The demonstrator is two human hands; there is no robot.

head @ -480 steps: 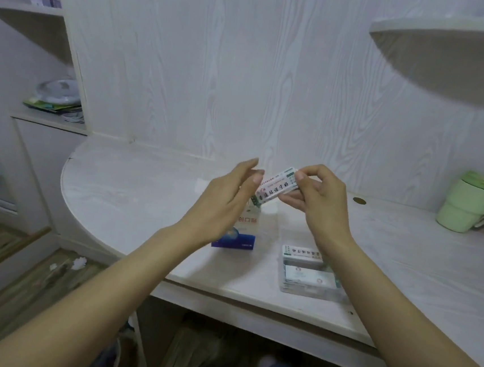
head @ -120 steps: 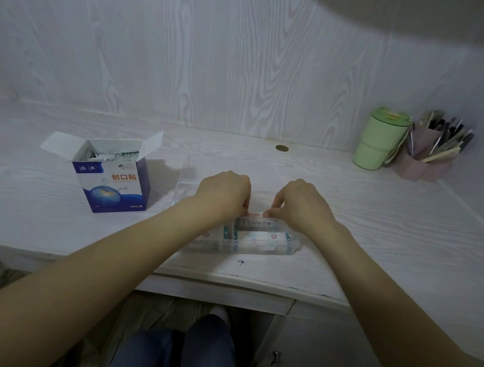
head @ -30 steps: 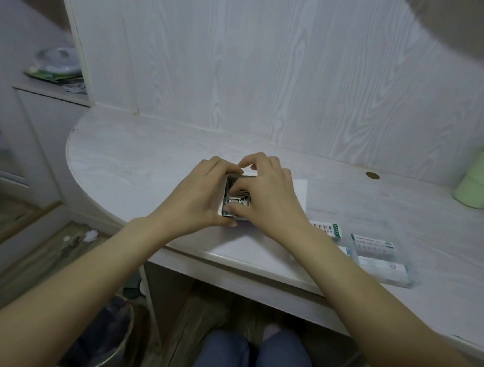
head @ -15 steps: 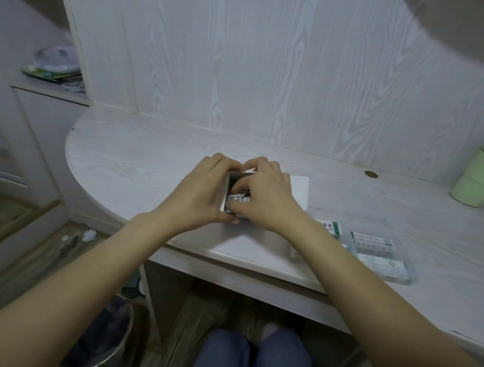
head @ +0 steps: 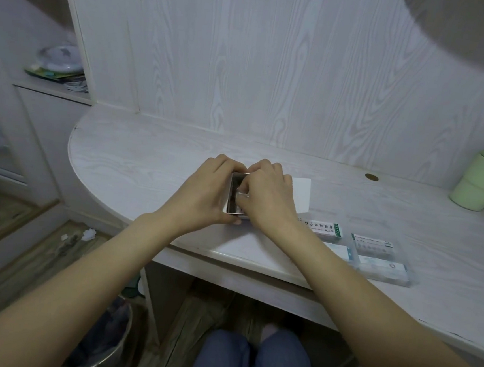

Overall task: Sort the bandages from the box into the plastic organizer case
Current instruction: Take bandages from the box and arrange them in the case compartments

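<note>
Bandages in flat paper wrappers are what the task turns on, and they sit inside the small cardboard box (head: pixel 235 196) on the tabletop (head: pixel 136 167), its mouth facing up between the two hands. The left hand (head: pixel 204 191) grips the box's left wall with curled fingers and steadies it. The right hand (head: pixel 266 194) has its fingertips down in the opening and seems to pinch a wrapped strip, though how much it holds is hidden. Judging by their look, the strips are very light, thin and bendy, and packed tightly enough to slide out in a clump; a pinch on the upper edge of one wrapper should lift it cleanly. The box is thin card and will crush if squeezed hard. The clear plastic organizer case (head: pixel 375 258) lies to the right near the tabletop's front edge, some bandages (head: pixel 373 245) already in it, another bandage packet (head: pixel 323 228) just beside it.
</note>
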